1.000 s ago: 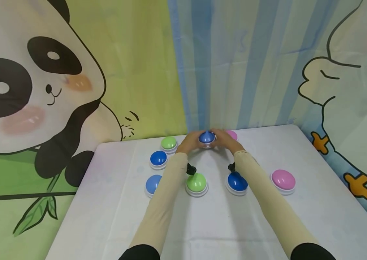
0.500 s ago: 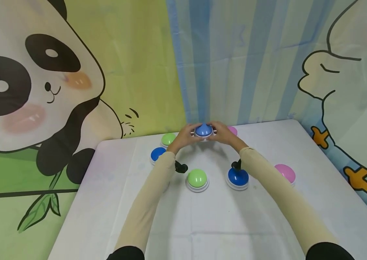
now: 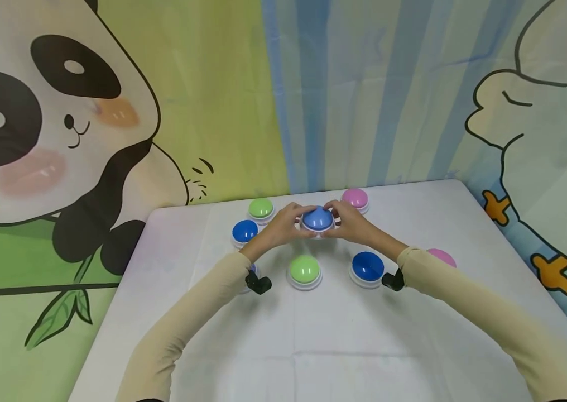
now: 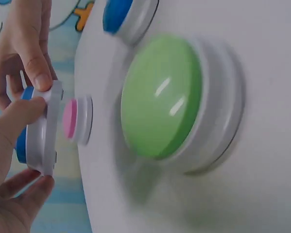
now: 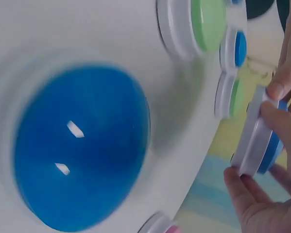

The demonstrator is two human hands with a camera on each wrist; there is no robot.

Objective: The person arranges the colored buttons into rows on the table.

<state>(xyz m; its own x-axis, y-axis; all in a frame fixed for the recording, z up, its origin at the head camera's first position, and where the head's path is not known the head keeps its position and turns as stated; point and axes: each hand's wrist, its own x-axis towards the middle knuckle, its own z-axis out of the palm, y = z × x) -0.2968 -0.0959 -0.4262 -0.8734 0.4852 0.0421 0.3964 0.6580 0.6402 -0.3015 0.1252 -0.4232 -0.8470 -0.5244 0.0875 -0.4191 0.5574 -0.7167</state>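
Observation:
A blue push button (image 3: 317,218) with a domed top and white base is held above the middle back of the white table. My left hand (image 3: 283,228) grips its left side and my right hand (image 3: 355,226) its right side. In the left wrist view, thumbs press the white base (image 4: 38,138) near each other, and its small feet show on the underside. The right wrist view shows the held blue dome (image 5: 271,151) facing away from the tabletop. Beneath and nearer stand a green button (image 3: 304,269) and a dark blue button (image 3: 368,266).
At the back stand a green button (image 3: 260,207) and a pink button (image 3: 355,197). Another blue button (image 3: 245,230) is at the left; one more is partly behind my left forearm. My right sleeve partly covers a pink button (image 3: 442,257). Printed cloth (image 3: 213,100) hangs behind the table (image 3: 334,346).
Both hands have lifted the blue button from the back of the table and brought it nearer. My forearms have spread outward. The pink button at the back is now uncovered.

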